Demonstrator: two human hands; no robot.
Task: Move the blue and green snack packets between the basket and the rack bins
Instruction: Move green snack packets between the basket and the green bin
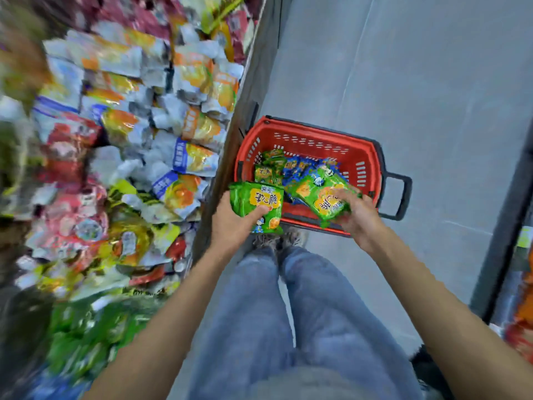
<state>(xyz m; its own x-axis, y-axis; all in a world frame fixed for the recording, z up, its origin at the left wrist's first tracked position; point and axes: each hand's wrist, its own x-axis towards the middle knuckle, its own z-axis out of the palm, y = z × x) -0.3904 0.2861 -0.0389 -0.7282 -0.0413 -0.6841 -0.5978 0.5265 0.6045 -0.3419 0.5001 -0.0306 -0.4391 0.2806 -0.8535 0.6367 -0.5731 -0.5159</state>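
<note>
Green snack packet [255,202] is gripped in the left hand [230,223] in the head view, with the thumb laid across its printed face and the fingers hidden behind it. It is held at the near left corner of a red basket [317,131] that is set on the grey floor [418,82]. A second green packet [320,194] is clasped by the right hand [357,215], whose fingers are curled over its right edge. It is held tilted above the near side of the basket, and whether it touches the heap beneath cannot be told. Inside the basket, blue packets [297,166] are piled toward the middle and loose green packets [269,166] are gathered against the left wall. A black handle [401,197] is seen jutting from the basket's right end. The basket is placed just beside the foot of the rack bins [138,134], which fill the left of the view and are heaped with packets in white, orange, red, yellow and, nearest the camera, green. Much of the rack is blurred and its labels cannot be read. Blue jeans [253,313] and a pair of shoes [288,239] are seen below the hands, the shoes close to the basket's near rim. Part of another shelf unit [522,298] is caught at the right edge.
</note>
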